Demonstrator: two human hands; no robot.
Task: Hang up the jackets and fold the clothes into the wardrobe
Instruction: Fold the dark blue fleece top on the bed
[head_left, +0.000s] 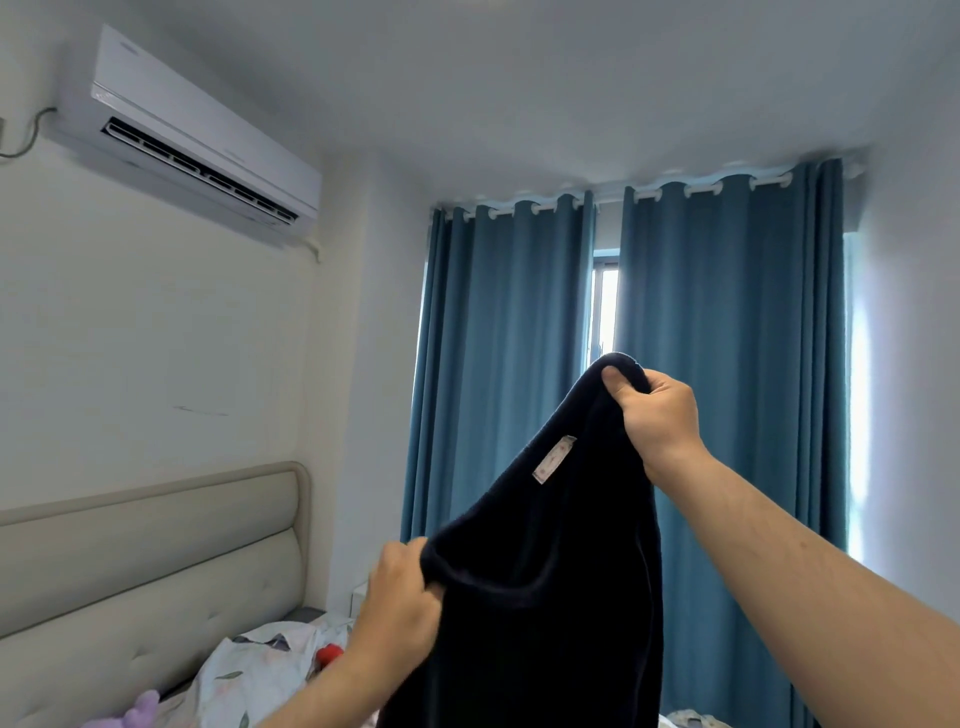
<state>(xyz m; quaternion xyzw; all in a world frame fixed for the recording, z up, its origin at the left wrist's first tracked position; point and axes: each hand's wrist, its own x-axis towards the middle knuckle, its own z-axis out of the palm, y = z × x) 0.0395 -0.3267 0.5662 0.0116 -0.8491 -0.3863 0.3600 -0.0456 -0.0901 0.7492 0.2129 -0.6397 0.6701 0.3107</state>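
So I've got this dark navy garment (540, 582) held up in the air in front of the blue curtains (727, 364), and it's some soft knit thing, can't really tell if it's a sweater or what. There's a small pale label (554, 460) sewn inside, sitting up near the top edge, tilted on a diagonal.

My right hand (657, 410) has the high corner, fingers curled tight around a bunched bit of fabric with the thumb pressed down on top, right in front of the gap where the curtains meet. My left hand (402, 597) is lower and off to the left of the curtains, also closed on the cloth, pinching the rolled edge so the hem sags in a curve between my two hands. The rest of the garment just hangs straight down out of view at the bottom.

Left of the curtains, down low, is the padded beige headboard (156, 561), with floral bedding (260, 670) crumpled against it, something small and red (329, 654) on top of that, and a purple plush thing (137, 712) at the very bottom edge. Up high on the wall left of the curtains is the white air conditioner (197, 140). Daylight comes through the slit between the curtain panels.
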